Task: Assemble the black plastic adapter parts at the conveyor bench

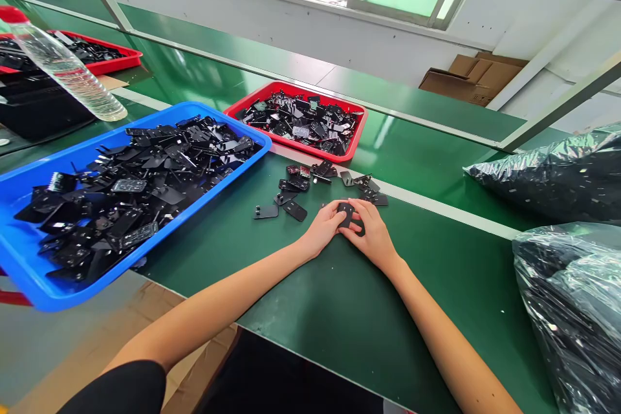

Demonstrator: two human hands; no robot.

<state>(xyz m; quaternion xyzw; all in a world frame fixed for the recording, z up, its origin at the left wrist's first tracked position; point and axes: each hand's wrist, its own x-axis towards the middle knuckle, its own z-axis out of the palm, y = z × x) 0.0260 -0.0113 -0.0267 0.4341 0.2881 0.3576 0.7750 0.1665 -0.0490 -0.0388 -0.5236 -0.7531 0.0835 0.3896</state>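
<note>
Between my two hands, over the green table [291,284], is a small flat black plastic plug piece [346,212] with short metal pins. The thumb and fingers of my left hand [324,223] grip its left side. My right hand [372,233] has its fingertips closed on the right side of the same piece. Just beyond my hands lie several loose black pieces, among them a flat plate [295,209] with pins, a plate lying farther left [265,212] and a thicker piece [294,185]. Part of the held piece is hidden by my fingers.
A large blue tray [213,197] heaped with black pieces stands at the left. Behind it sits a red tray [359,136] of similar parts. A water bottle [72,71] leans at far left. Plastic bags [572,284] of black parts lie at the right; cardboard [473,81] rests behind.
</note>
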